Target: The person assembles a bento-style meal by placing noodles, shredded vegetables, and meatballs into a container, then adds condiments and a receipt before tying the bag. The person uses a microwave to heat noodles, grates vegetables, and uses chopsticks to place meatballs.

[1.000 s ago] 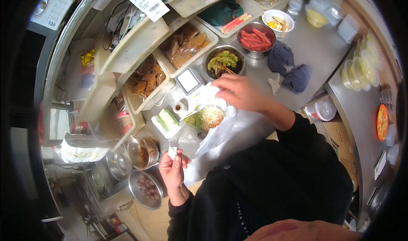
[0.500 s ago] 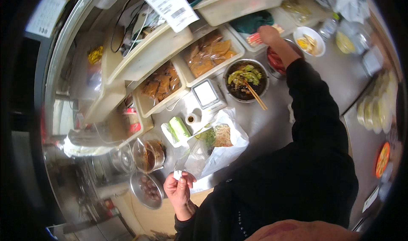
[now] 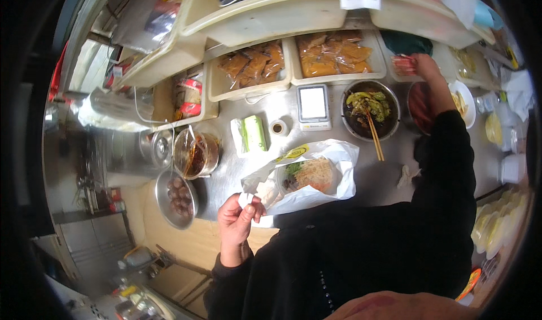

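At the near edge of the counter, my left hand (image 3: 240, 215) is closed in a pinch on a white bit that looks like the corner of a white plastic bag (image 3: 345, 165). Inside that bag lies a clear bowl of food (image 3: 310, 176) with pale shreds and greens. My right hand (image 3: 427, 69) reaches far right over a pale bin, its fingers closed on small red-and-white packets (image 3: 403, 65); the fingertips are partly hidden. Below my right forearm is a bowl of red content (image 3: 419, 108).
A metal bowl of dark sauce and greens (image 3: 361, 104) holds chopsticks (image 3: 375, 136). Nearby stand a scale (image 3: 313, 108), a tape roll (image 3: 278, 128), a green-and-white pack (image 3: 254, 134), a sauce jar (image 3: 196, 153) and a bowl of round brown balls (image 3: 176, 198). Bins of wrapped orange-brown pieces (image 3: 333, 55) line the back.
The view has turned, so the counter appears rotated and shifted. My right hand now has the packets at its fingers on the left. My left hand keeps its pinch.
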A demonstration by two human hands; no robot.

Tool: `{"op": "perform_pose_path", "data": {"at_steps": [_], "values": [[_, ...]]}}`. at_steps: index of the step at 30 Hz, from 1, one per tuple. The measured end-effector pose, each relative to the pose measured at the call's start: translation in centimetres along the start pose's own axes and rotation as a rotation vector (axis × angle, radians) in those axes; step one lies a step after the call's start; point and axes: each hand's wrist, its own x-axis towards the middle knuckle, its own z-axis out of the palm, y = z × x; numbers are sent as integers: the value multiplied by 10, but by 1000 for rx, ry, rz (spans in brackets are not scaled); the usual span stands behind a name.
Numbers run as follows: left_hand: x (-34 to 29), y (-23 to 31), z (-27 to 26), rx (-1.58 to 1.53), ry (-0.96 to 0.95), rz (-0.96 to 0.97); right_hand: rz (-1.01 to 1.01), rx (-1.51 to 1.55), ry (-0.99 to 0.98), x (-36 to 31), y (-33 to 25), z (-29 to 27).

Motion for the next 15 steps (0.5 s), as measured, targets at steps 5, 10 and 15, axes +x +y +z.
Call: {"op": "perform_pose_path", "data": {"at_steps": [5,10,15], "values": [[-1,0,-6,-21,-3,-19,-410,81,548,-11,-72,-26],[2,-8,-17,-82,-23,-20,-678,129,369,3,-252,-47],[-2,-9,-25,-61,-38,-71,-776,110,116,61,-418,-18]]}}
